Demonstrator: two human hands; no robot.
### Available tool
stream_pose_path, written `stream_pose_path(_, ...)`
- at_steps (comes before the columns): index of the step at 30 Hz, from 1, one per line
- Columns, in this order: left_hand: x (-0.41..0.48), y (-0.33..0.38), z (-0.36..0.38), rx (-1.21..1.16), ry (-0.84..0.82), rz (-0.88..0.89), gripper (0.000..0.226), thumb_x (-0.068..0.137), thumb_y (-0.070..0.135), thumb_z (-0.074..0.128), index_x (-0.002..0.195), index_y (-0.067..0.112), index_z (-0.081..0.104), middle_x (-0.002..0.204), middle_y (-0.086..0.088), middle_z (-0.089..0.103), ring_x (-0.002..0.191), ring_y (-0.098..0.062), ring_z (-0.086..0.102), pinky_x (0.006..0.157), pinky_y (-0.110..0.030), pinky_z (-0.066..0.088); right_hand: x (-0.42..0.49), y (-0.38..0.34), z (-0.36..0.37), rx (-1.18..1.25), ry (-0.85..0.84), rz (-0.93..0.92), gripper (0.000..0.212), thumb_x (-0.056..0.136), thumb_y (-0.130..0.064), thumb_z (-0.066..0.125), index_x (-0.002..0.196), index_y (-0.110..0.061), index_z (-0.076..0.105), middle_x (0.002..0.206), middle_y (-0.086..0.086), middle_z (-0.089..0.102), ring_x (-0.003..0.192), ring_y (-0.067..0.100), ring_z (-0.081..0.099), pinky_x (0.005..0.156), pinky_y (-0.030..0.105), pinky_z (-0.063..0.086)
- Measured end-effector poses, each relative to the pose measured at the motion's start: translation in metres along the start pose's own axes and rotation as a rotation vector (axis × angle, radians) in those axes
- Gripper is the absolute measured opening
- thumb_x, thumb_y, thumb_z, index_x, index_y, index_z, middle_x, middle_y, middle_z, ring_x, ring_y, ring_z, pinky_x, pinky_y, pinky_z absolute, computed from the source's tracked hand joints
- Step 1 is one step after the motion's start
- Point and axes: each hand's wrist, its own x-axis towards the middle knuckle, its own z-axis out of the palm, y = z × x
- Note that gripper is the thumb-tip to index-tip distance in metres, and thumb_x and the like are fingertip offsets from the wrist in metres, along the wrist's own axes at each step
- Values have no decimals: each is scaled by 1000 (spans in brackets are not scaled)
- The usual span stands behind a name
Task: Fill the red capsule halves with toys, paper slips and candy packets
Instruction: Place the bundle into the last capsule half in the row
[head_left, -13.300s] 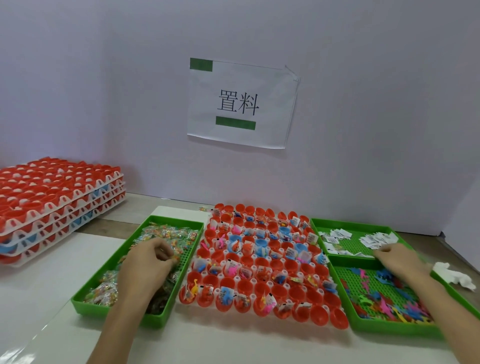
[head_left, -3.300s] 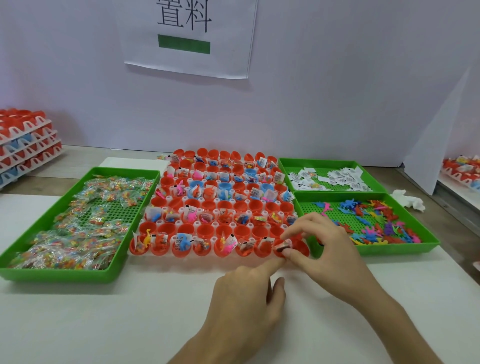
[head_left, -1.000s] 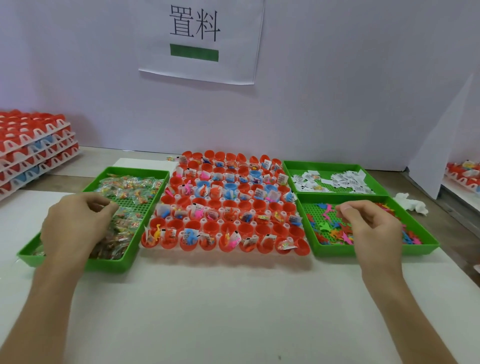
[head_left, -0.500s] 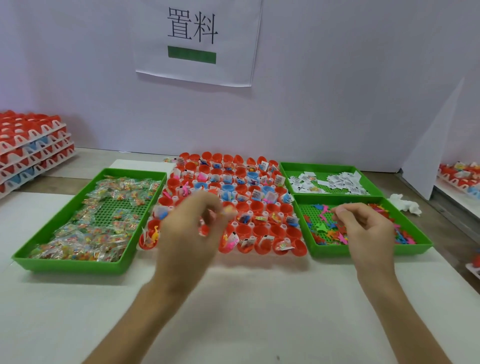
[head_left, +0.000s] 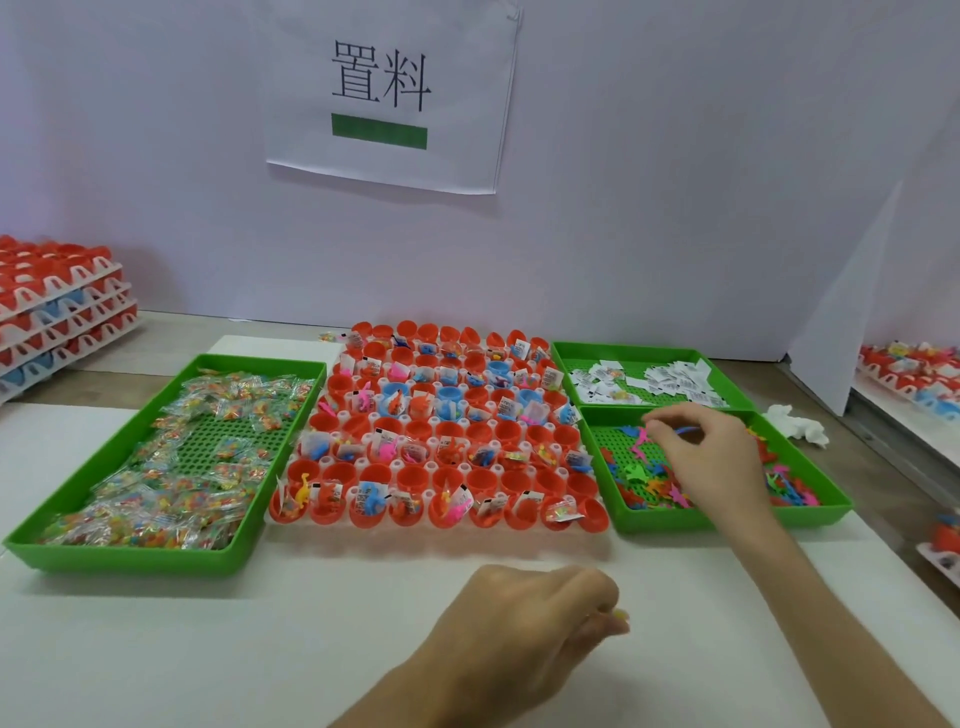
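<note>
Picking at 3 o'clock — toy (head_left: 685, 429) pinched by right hand (head_left: 711, 457).
Likely light, bendy, best taken mid-body; left hand (head_left: 524, 623) curled, hold unclear.

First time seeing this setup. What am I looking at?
No machine: a person's bare hands, filmed by one head-worn camera looking down. On the white table stand rows of red capsule halves, many already filled. A green tray to its left holds candy packets; trays to its right hold paper slips and toys. The right hand, over the toys, seems to pinch a blue toy. The left hand is near the table's front, fingers curled; whether it holds anything is unclear.
</note>
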Motion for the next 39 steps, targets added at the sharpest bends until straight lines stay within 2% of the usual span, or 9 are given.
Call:
stream_pose_path(4,1,-1,-1,15,-34,-21,19,98,34,60,91,24,45,71,8,59,59,-12,43,43,-22,36,47,8,6,-301,-91,18,12,94,-31,63,100,-26,73,105,-8,71,100,17,63,100,47,43)
stream_pose_path(9,0,-5,-2,-38,-27,-86,17,93,29,66,90,22,50,73,9,61,59,-10,51,42,-25,42,90,18,18,-335,-180,160,22,96,-28,59,103,-17,76,112,-2,73,108,25,61,106,48,38)
stream_pose_path(13,0,-7,-3,-59,-79,-117,16,92,31,64,87,24,51,75,10,60,60,-9,50,42,-24,40,107,22,24,-370,-333,257,14,90,-30,71,97,-20,79,124,-2,69,120,29,56,110,52,36)
stream_pose_path(19,3,-10,-3,-50,-121,-101,19,93,30,66,87,26,48,77,11,67,67,-5,52,49,-13,36,118,13,33,-339,-325,261,16,83,-11,79,98,-7,79,117,10,72,110,26,63,96,38,52)
stream_pose_path(26,1,-11,-2,-49,-120,-129,18,93,32,64,90,26,47,74,9,66,60,-9,52,45,-25,45,113,10,33,-267,-191,199,19,78,2,75,85,-15,77,100,10,73,74,18,60,65,26,45)
stream_pose_path(29,1,-11,-2,-54,-133,-134,20,92,31,65,93,27,45,76,9,68,63,-10,54,45,-23,45,105,8,26,-120,-38,118,19,81,-4,76,75,-21,72,82,4,74,69,15,64,70,27,49)
stream_pose_path(32,3,-10,-3,-47,-126,-119,22,89,30,68,93,27,46,75,10,67,66,-9,54,45,-20,43,97,10,21,-45,53,64,14,84,-7,75,77,-19,73,66,-4,71,60,9,68,62,20,48)
stream_pose_path(35,2,-10,-2,-51,-141,-137,19,90,33,63,93,27,45,77,11,70,67,-7,54,46,-19,42,97,14,19,-52,14,90,15,86,-4,72,81,-18,72,73,-1,73,65,6,68,60,18,43)
stream_pose_path(39,1,-10,-2,-56,-147,-168,17,91,36,60,93,28,44,73,10,69,62,-9,53,45,-20,41,102,20,21,-76,-10,152,21,81,5,73,81,-17,73,88,5,73,84,17,65,76,26,44)
